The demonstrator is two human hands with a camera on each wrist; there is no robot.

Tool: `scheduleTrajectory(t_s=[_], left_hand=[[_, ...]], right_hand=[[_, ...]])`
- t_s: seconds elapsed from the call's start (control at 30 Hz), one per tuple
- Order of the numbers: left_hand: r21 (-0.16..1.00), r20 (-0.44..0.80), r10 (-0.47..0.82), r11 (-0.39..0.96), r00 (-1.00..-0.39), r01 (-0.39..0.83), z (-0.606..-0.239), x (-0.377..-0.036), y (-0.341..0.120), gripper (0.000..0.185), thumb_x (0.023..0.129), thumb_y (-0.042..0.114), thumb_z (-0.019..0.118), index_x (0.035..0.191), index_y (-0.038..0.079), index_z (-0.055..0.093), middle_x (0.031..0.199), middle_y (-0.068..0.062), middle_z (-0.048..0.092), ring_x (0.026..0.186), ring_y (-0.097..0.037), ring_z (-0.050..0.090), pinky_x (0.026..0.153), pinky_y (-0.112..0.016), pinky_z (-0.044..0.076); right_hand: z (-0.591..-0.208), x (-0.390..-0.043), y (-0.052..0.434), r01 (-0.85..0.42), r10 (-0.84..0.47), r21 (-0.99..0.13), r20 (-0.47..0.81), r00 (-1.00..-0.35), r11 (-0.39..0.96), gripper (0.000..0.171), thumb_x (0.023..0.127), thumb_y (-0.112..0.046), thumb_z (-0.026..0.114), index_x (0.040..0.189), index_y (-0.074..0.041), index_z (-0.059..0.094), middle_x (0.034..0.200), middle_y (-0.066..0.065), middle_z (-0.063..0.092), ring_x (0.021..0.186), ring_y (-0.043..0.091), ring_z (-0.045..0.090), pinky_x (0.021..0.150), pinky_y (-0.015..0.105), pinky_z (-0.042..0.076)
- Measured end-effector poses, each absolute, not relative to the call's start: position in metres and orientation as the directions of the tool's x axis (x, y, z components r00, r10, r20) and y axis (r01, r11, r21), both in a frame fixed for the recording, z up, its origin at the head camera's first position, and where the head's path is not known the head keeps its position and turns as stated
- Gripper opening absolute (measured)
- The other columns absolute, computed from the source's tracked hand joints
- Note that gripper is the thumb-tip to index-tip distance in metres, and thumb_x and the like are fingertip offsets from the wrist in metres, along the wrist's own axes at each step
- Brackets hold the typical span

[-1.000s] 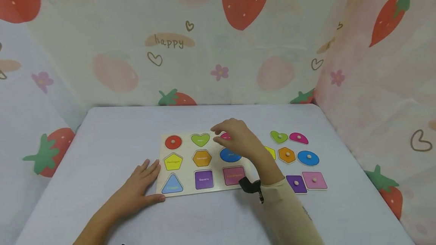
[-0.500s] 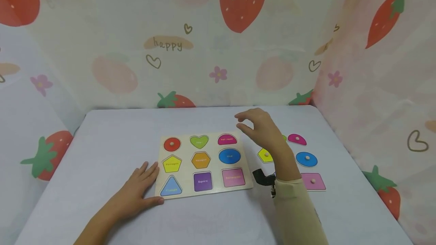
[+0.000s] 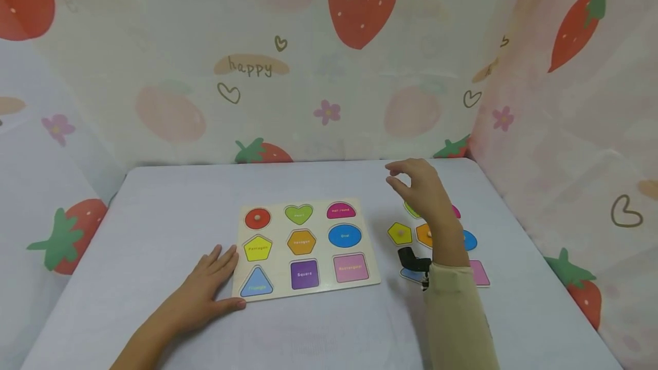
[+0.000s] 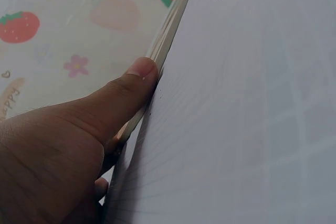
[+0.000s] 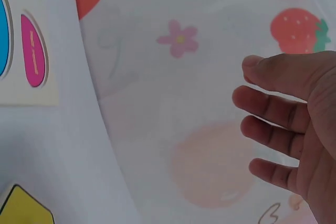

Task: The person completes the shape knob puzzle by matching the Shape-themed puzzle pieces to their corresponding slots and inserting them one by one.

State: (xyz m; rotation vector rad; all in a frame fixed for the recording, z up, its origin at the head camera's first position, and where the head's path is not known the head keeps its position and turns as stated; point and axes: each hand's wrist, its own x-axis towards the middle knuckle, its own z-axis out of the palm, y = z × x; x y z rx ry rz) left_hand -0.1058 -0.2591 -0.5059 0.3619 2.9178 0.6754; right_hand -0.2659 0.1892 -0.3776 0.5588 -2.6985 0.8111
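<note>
A cream shape-puzzle board (image 3: 320, 249) with labelled recesses lies on the white table. In its top left corner sits the red circle piece (image 3: 257, 218) with its knob up. My left hand (image 3: 208, 281) rests on the table with fingers spread, fingertips and thumb (image 4: 140, 72) against the board's left edge. Right of the board, my right hand (image 3: 418, 187) is raised above the loose knobbed pieces, fingers loosely bent, thumb apart, holding nothing; the right wrist view shows the empty fingers (image 5: 270, 103). Below it lie a yellow pentagon (image 3: 400, 233), an orange hexagon (image 3: 424, 234) and a green heart (image 3: 411, 209), partly covered.
Behind the right forearm show a blue oval (image 3: 470, 240), a pink rectangle (image 3: 480, 273), a light blue triangle (image 3: 413, 275) and a sliver of a magenta half round (image 3: 456, 211). A strawberry-print curtain (image 3: 329, 73) stands behind and beside the table (image 3: 169, 204).
My right hand has moved from over the board to the right, above the loose pieces, still holding nothing. The left hand stays at the board's edge. The head view has shifted slightly.
</note>
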Motion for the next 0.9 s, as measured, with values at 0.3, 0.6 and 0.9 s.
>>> scheduleTrajectory(t_s=[0.3,0.6,0.9], left_hand=[[0.445,-0.057,0.266,0.870,-0.962,0.214,-0.503,-0.105,-0.258,0.111,0.077,0.074,0.072,0.161,0.012,0.035,0.170,-0.006,0.027,0.157,-0.041,0.012,0.122,-0.066,0.019],[0.452,-0.031,0.284,0.859,-0.958,0.239,-0.505,-0.105,-0.260,0.110,0.077,0.074,0.072,0.160,0.011,0.036,0.169,-0.007,0.029,0.156,-0.042,0.014,0.122,-0.066,0.019],[0.461,-0.031,0.280,0.856,-0.959,0.235,-0.504,-0.105,-0.260,0.109,0.077,0.074,0.072,0.160,0.012,0.037,0.169,-0.007,0.029,0.156,-0.043,0.014,0.122,-0.067,0.019]], right_hand=[[-0.394,-0.280,0.216,-0.367,-0.220,-0.554,0.314,-0.923,0.747,0.029,0.101,-0.019,0.066,0.128,-0.008,0.070,0.120,0.011,0.069,0.119,0.032,0.056,0.109,0.056,0.044],[-0.418,-0.289,0.235,-0.290,-0.156,-0.573,0.272,-0.950,0.767,0.029,0.102,-0.022,0.066,0.126,-0.007,0.071,0.118,0.014,0.069,0.113,0.034,0.055,0.098,0.053,0.049],[-0.441,-0.297,0.250,-0.156,-0.100,-0.570,0.129,-0.987,0.806,0.032,0.101,-0.020,0.066,0.130,-0.005,0.069,0.119,0.016,0.068,0.119,0.038,0.054,0.107,0.055,0.046]])
